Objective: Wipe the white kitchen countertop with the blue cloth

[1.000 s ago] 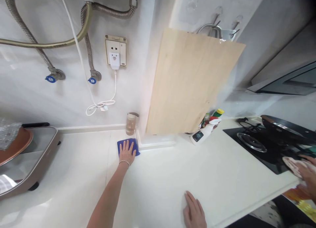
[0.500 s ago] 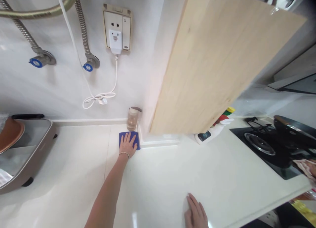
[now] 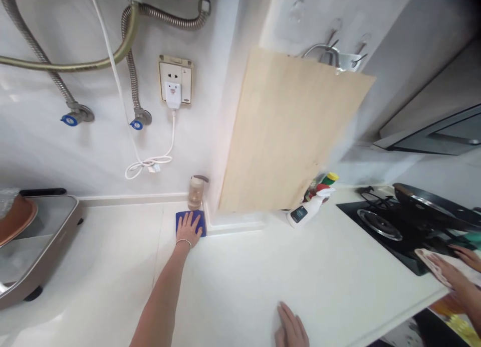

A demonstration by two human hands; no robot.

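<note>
Fingers [image 3: 185, 219] of the left hand [image 3: 187, 232] spread flat, seemingly for even pressure, over a flat dark-blue cloth [image 3: 202, 219] on the glossy white table [image 3: 240, 272] near the translucent cylindrical bottle [image 3: 195, 193], while the right hand [image 3: 291, 330], fingers nearly together, rests apart, perhaps for support.

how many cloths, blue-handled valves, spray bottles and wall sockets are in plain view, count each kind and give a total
Cloths: 2, the blue cloth and the pale cloth
Blue-handled valves: 2, the left valve and the right valve
Spray bottles: 1, the white spray bottle
Wall sockets: 1, the wall socket
Total: 6
</note>
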